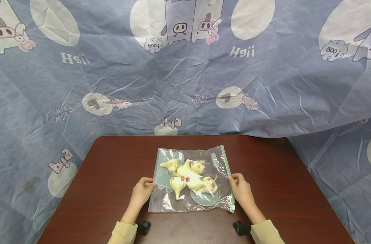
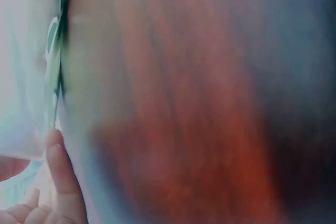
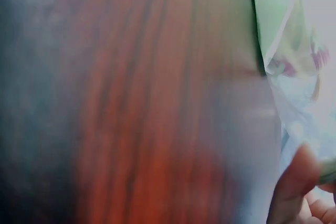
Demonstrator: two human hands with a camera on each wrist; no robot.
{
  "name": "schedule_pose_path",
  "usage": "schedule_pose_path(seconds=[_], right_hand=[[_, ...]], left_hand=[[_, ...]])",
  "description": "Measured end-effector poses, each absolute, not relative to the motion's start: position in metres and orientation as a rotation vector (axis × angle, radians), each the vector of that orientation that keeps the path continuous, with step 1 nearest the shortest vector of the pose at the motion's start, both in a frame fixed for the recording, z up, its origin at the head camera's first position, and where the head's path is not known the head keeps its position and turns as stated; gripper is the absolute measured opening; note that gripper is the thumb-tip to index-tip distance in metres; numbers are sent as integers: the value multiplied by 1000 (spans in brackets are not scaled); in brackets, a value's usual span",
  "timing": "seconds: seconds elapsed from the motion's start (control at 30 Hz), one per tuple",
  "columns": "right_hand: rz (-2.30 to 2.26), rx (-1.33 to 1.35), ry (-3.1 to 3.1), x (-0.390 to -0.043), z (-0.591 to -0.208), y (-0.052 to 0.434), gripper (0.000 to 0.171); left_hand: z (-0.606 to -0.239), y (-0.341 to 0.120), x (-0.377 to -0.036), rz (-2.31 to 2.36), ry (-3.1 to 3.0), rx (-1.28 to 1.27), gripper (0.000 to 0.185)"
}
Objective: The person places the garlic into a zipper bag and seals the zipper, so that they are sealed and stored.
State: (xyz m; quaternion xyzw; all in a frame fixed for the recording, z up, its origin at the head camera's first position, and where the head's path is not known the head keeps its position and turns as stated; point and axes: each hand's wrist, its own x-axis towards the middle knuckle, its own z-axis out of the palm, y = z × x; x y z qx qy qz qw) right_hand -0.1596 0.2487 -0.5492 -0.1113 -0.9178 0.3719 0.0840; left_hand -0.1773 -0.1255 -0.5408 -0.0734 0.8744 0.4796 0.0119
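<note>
A: Fingers first. What's each hand doing?

B: Left hand (image 1: 143,188): fingers (image 1: 149,183) curled in, thumb side pinching the left edge of the zip bag (image 1: 185,201). Right hand (image 1: 241,187): fingers (image 1: 233,178) curled on the right edge, right at the green zip strip (image 1: 227,176). Both are gripping plastic only, not the contents. Wrist views are blurred; the left one shows a thumb (image 2: 62,170) against the film, not much else.

A: So the bag sits between the two hands?

B: Yes, flat on the dark red surface (image 1: 280,176), stretched side to side between them. The garlic bulbs (image 1: 188,176) are bunched in the middle, well inside the film and apart from both sets of fingers. The zip strip runs along the right side, front to back.

A: Any tips for handling it well?

B: My read: keep both pinches at the very edge and pull evenly, so the film stays taut w/o tearing. If it's lifted, keep the zip side level or higher; can't tell whether the seal is closed, so the bulbs could roll out. They look lumpy and loose, so their weight will likely shift if it tilts.

A: What else is around?

B: A blue cartoon-print cloth (image 1: 185,84) hangs behind and around the surface.
</note>
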Motion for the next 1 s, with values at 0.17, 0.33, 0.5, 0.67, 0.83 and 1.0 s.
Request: schedule_pose_path(seconds=[0.17,0.33,0.5,0.67,0.83,1.0], right_hand=[[1085,-334,-2711,-158,-540,253,28],[998,-293,-2662,-161,-515,256,28],[994,-209,-2598,-174,-484,247,26],[1091,-177,-2596,-188,-463,228,28],[1152,-161,-2621,-199,-459,207,31],[1177,-136,-2619,-210,-458,189,32]], left_hand=[[-532,-129,-177,1436,2808,-244,24],[-514,-124,-182,1501,2868,-201,23],[-491,-106,-196,1618,2880,-137,23],[-472,-84,-208,1713,2850,-74,21],[-462,-64,-216,1768,2802,-39,21],[-456,-46,-224,1840,2781,-28,20]])
